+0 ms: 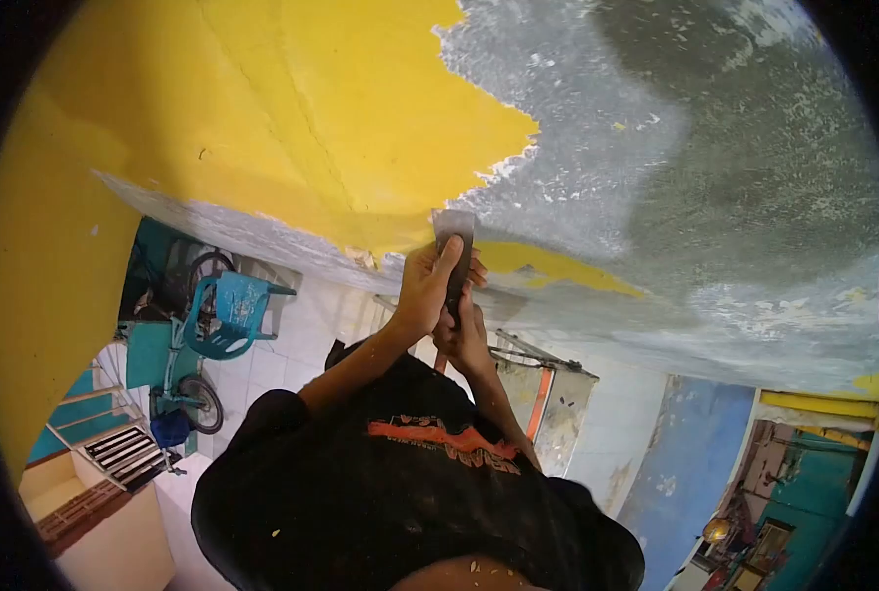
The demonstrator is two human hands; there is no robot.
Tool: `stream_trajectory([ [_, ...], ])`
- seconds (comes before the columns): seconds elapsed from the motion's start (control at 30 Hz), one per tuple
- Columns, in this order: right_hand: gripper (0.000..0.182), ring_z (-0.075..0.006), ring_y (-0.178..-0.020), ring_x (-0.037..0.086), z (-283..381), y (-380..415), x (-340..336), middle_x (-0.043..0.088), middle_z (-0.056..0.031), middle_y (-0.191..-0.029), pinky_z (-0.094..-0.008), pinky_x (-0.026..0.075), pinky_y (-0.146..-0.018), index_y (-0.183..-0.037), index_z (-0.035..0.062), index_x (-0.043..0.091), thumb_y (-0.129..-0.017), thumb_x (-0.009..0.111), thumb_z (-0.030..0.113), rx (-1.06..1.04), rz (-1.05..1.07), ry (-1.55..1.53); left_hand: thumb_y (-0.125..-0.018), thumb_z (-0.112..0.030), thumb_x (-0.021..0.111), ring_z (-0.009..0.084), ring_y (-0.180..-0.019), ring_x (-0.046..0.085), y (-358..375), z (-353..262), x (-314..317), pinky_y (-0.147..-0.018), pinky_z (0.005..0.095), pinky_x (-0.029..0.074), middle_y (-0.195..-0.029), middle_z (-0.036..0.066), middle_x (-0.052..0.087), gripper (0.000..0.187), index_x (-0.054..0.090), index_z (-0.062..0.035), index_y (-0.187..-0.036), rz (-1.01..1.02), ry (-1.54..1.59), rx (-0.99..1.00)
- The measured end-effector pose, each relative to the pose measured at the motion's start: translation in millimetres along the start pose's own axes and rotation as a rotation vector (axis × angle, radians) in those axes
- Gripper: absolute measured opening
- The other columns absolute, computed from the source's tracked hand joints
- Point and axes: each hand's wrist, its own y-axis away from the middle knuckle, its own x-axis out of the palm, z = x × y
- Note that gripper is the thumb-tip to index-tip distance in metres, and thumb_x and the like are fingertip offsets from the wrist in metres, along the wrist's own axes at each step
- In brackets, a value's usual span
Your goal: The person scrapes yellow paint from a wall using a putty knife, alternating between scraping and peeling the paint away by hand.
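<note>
A scraper [454,223] with a flat metal blade and a dark handle is held against the wall [341,118], its blade at the border between yellow paint and bare grey plaster. My left hand [427,288] is closed around the upper handle, thumb lying along it near the blade. Lower down, my right hand [467,340] grips the handle's end with its fingers wrapped round. The yellow paint ends in a ragged, chipped edge above the blade. A yellow strip [557,268] of paint remains on the plaster right of my hands.
On the tiled floor [306,330] at left are a teal plastic chair [227,315] and a bicycle [178,369]. A worn board-like surface with an orange strip [540,404] lies behind my right arm. At far right, a doorway shows teal walls and assorted items.
</note>
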Motion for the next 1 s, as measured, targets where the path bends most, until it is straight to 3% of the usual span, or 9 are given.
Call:
stream_trajectory([
  [0.17,0.055,-0.0064,-0.033,0.021,-17,6,-2,0.028,0.0042,-0.046,-0.0229,0.016,-0.032,-0.064,0.0121,0.036,-0.091,0.024,0.058,0.028,0.082,-0.094,-0.093,-0.039,0.045,0.0120,-0.060,0.057,18,13,-8,-0.056,0.0231,0.045,-0.067,0.007,0.059,0.043,0.058,0.0003,-0.083,0.004,-0.046,-0.049],
  [0.3,0.049,-0.0079,-0.040,0.029,-30,6,-7,0.032,0.0027,-0.050,-0.0235,0.023,-0.039,-0.066,0.0103,0.039,-0.095,0.029,0.048,-0.021,0.100,-0.096,-0.093,-0.041,0.043,0.0093,-0.054,0.054,15,16,-20,-0.052,0.0210,0.043,-0.067,0.007,0.061,0.047,0.061,-0.0002,-0.079,0.014,-0.194,-0.139],
  [0.37,0.048,-0.0080,-0.040,0.028,1,-4,11,0.032,0.0026,-0.049,-0.0238,0.023,-0.039,-0.065,0.0101,0.039,-0.095,0.030,0.047,0.032,-0.038,0.022,-0.092,-0.042,0.044,0.0130,-0.061,0.059,-3,-2,-3,-0.058,0.0243,0.045,-0.071,0.009,0.063,0.047,0.059,0.0010,-0.080,-0.027,-0.174,0.070],
  [0.5,0.047,-0.0056,-0.036,0.021,-7,0,9,0.029,0.0049,-0.048,-0.0229,0.015,-0.034,-0.067,0.0116,0.037,-0.095,0.030,0.048,-0.062,0.089,-0.080,-0.092,-0.040,0.047,0.0154,-0.065,0.062,5,4,-4,-0.060,0.0249,0.047,-0.073,0.010,0.064,0.044,0.059,0.0023,-0.086,-0.049,-0.095,0.006],
  [0.53,0.047,-0.0058,-0.036,0.021,-12,6,12,0.028,0.0050,-0.048,-0.0225,0.016,-0.034,-0.066,0.0117,0.037,-0.095,0.029,0.049,-0.027,-0.013,-0.111,-0.091,-0.039,0.048,0.0158,-0.065,0.063,9,6,-5,-0.059,0.0247,0.048,-0.073,0.011,0.064,0.043,0.059,0.0025,-0.087,-0.056,-0.106,0.009],
  [0.7,0.048,-0.0065,-0.036,0.027,-66,-2,-19,0.032,0.0037,-0.049,-0.0218,0.018,-0.035,-0.068,0.0124,0.039,-0.093,0.029,0.053,-0.026,0.072,-0.144,-0.092,-0.039,0.047,0.0155,-0.064,0.059,20,36,-16,-0.060,0.0262,0.046,-0.073,0.009,0.061,0.042,0.057,0.0006,-0.085,-0.053,-0.062,-0.142],
  [0.73,0.046,-0.0072,-0.039,0.029,-66,-16,-20,0.036,0.0014,-0.052,-0.0230,0.020,-0.037,-0.069,0.0112,0.041,-0.094,0.031,0.048,-0.219,-0.082,0.194,-0.092,-0.038,0.048,0.0157,-0.064,0.060,8,24,-9,-0.060,0.0255,0.048,-0.072,0.010,0.062,0.041,0.058,0.0013,-0.085,-0.067,-0.066,-0.063],
  [0.9,0.045,-0.0080,-0.039,0.028,-3,-13,-9,0.038,0.0013,-0.053,-0.0249,0.021,-0.038,-0.068,0.0101,0.044,-0.095,0.035,0.045,-0.069,0.169,-0.135,-0.092,-0.036,0.048,0.0158,-0.063,0.062,-3,-1,8,-0.061,0.0262,0.050,-0.070,0.009,0.062,0.040,0.059,0.0013,-0.083,-0.096,-0.025,0.028],
  [1.0,0.045,-0.0075,-0.041,0.029,-27,1,-10,0.037,0.0023,-0.054,-0.0240,0.022,-0.039,-0.070,0.0100,0.044,-0.095,0.033,0.046,0.011,0.031,-0.156,-0.092,-0.036,0.049,0.0158,-0.064,0.062,11,9,5,-0.061,0.0278,0.051,-0.071,0.010,0.062,0.041,0.059,0.0025,-0.084,-0.096,-0.106,0.000],
])
